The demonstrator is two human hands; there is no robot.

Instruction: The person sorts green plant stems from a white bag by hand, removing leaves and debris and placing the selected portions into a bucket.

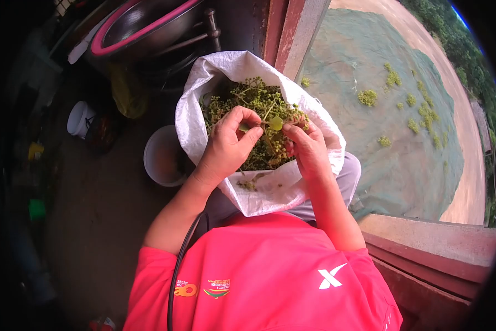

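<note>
A white woven sack [270, 198] stands open between my knees, its rim rolled outward. Clusters of small green berries on thin stems [253, 94] fill it. Over the sack's mouth, my left hand [228, 143] is closed, thumb and index finger pinching the stem of a leafy sprig. A round yellow-green leaf [275, 123] on that sprig shows between my two hands. My right hand [308, 148] pinches the sprig's other side, near some berries at its fingers. The fingers partly hide the sprig. A few loose bits lie on the sack's near inner fold.
A white bucket [150, 160] stands left of the sack. Beyond it are a metal basin with a pink rim [99, 41], a yellow bag [128, 91] and a small white pail [78, 118]. Past the doorway frame [292, 38] at right, berry clusters [368, 97] lie on green netting [342, 66].
</note>
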